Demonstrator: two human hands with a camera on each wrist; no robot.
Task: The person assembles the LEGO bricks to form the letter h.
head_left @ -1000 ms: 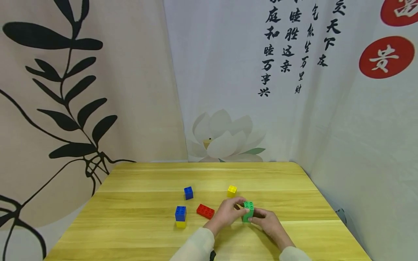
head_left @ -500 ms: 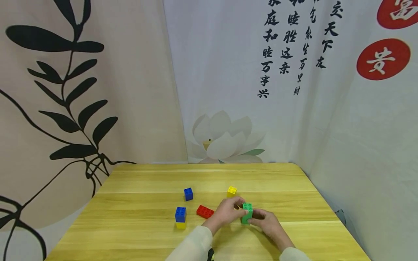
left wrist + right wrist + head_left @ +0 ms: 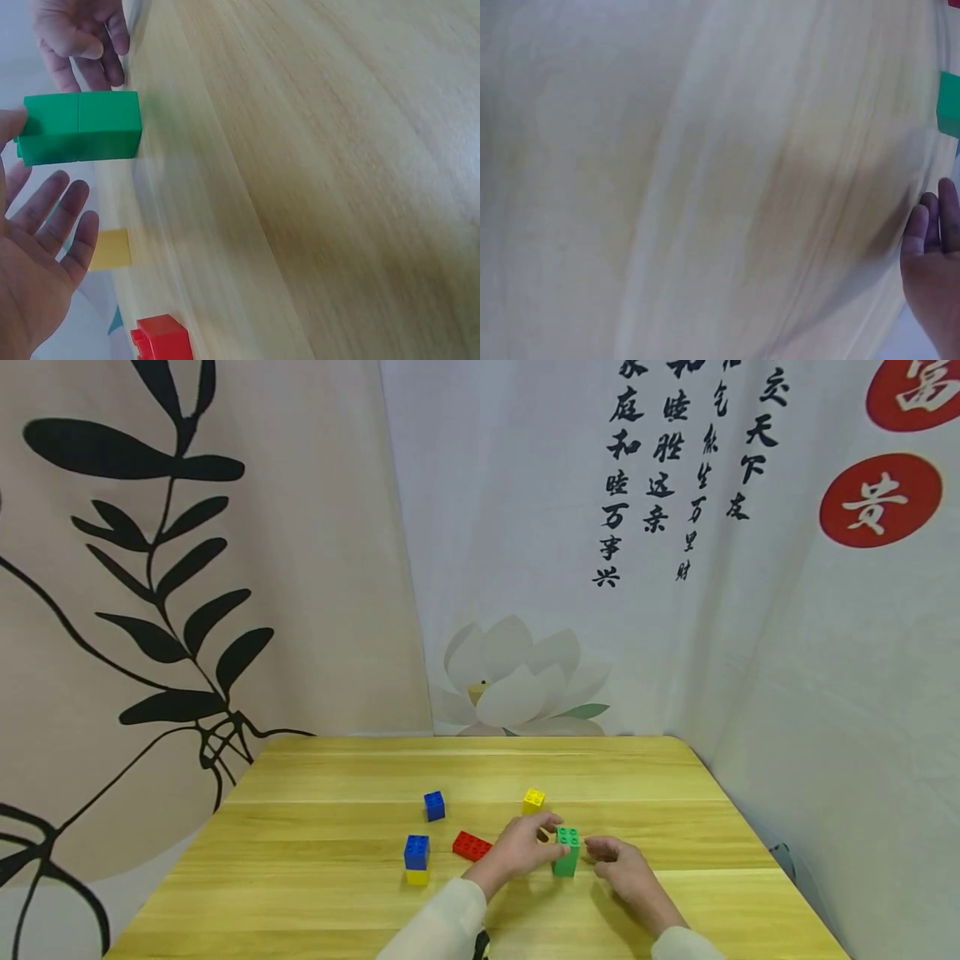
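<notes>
– Where's the green stack (image 3: 567, 866) from where you're standing?
– Upright on the bench (image 3: 322, 897), studs on top, between the person's two hands. It's two green blocks, one on the other; the seam shows on its side.
– And the left hand (image 3: 517, 849)?
– Right up against it. The thumb (image 3: 557, 851) lies on the near side, close to the top, and the forefinger goes round behind, so those two are pinching it. The other fingers (image 3: 71, 214) are spread, off the green.
– Is the right hand (image 3: 626, 870) on it too?
– No, it's just beside the stack with a gap between. Its fingers are loosely bent, holding nothing.
– What else is around?
– A yellow block (image 3: 533, 801) just beyond the left hand, and a red brick (image 3: 471, 846) lying flat to the left of that same hand, near the wrist. Farther left, a blue block (image 3: 434, 807) sits toward the back. Nearer us there's a two-colour stack (image 3: 417, 858), blue on top of yellow.
– And behind the bench?
– Cloth with a pale lotus (image 3: 517, 672) printed on it.
</notes>
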